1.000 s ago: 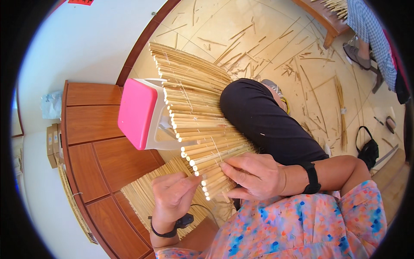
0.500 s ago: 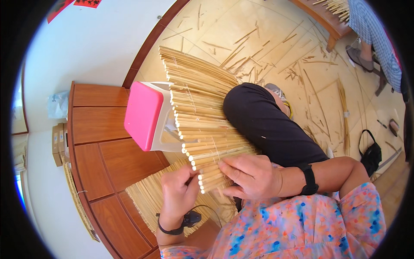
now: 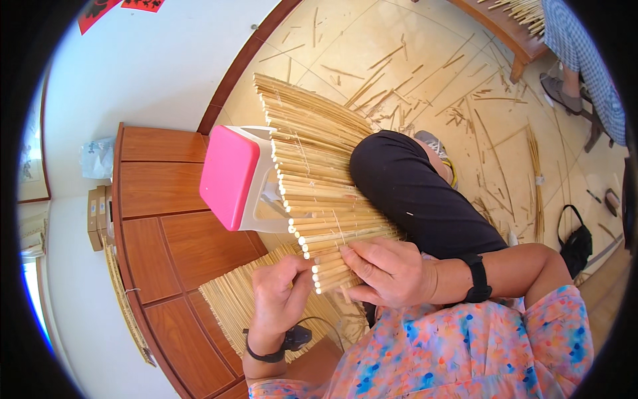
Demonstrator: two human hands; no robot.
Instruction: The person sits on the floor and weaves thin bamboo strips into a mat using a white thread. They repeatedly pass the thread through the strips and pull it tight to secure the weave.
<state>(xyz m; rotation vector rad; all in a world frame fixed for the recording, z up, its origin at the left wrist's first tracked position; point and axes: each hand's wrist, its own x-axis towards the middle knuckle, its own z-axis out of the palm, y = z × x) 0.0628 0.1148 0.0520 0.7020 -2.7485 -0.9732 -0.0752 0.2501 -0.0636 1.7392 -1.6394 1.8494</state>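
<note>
Tiled floor (image 3: pixel 362 36), two hands (image 3: pixel 391 271) at one stick mat (image 3: pixel 319 158).

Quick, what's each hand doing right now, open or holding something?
Left hand: curled at the left edge of the straw-coloured mat of slim round sticks; can't tell if it grips.
Right hand: closed on that mat.

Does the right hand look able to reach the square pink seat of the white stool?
Probably not directly: the right hand holds the tan mat of round rods, which spreads between it and the pink seat.
</note>
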